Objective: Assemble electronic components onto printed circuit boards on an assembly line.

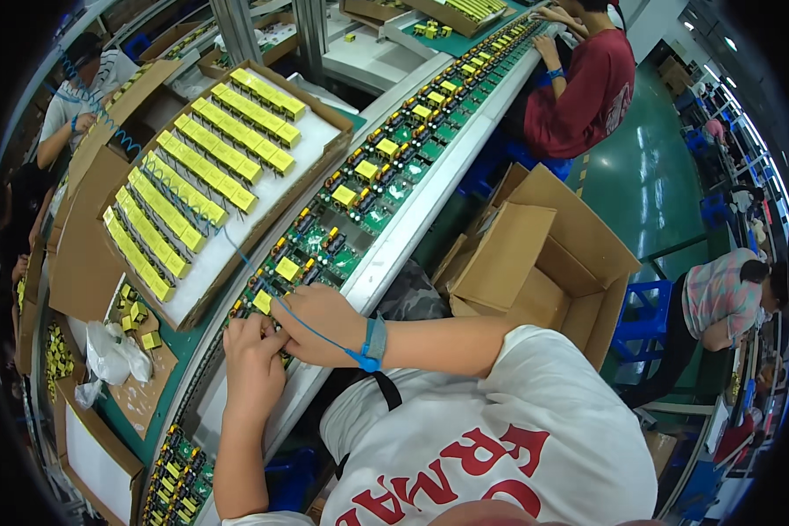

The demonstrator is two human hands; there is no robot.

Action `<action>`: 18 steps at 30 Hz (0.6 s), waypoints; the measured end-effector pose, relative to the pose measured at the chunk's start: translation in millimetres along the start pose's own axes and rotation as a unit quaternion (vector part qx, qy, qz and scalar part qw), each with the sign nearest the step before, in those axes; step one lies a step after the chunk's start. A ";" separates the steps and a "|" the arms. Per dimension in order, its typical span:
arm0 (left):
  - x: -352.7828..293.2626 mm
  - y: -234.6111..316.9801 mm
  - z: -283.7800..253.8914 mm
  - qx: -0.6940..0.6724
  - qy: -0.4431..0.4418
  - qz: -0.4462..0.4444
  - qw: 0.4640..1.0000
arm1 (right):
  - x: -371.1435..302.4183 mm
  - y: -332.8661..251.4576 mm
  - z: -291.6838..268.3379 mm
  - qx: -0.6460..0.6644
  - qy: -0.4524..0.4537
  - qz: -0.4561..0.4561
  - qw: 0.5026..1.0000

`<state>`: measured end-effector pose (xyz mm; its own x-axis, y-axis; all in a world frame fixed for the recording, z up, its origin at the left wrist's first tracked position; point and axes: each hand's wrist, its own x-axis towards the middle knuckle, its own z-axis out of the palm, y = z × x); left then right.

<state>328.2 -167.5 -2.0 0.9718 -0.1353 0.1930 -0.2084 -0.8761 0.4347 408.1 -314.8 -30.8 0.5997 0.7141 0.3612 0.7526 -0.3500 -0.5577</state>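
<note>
Both my hands meet over the line of green circuit boards that runs along the conveyor. My left hand has its fingers bent down onto a board, and what they pinch is hidden. Against it lies my right hand, back upward and fingers curled under; I cannot see what is in them. Around its wrist sits a blue strap with a cord. A yellow block-shaped component stands on the board just beyond my fingers, and another yellow component sits farther up the line.
To the left, a cardboard tray carries several rows of yellow components. Loose yellow components lie beside a white plastic bag. An open cardboard box stands right of the conveyor. A co-worker in dark red works farther along.
</note>
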 end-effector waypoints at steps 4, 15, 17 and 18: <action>0.1 -1.6 -3.4 0.001 -0.001 -0.013 1.000 | -0.4 3.1 1.4 0.037 0.011 -0.009 0.999; -3.3 7.2 4.6 0.019 0.026 -0.006 0.999 | 89.9 94.0 -98.9 -0.033 0.094 -0.040 0.994; -5.6 4.4 5.0 0.009 0.047 0.016 0.999 | 104.4 93.6 -92.5 -0.062 0.137 -0.031 0.988; -1.4 6.6 8.1 -0.001 0.064 0.028 0.998 | 109.3 90.8 -88.6 -0.032 0.117 -0.062 0.991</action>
<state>326.3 -176.9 -6.6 0.9367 -0.1243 0.3274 -0.2628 -0.8675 0.4223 566.0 -322.3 24.3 0.5422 0.5961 0.5922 0.8359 -0.3114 -0.4520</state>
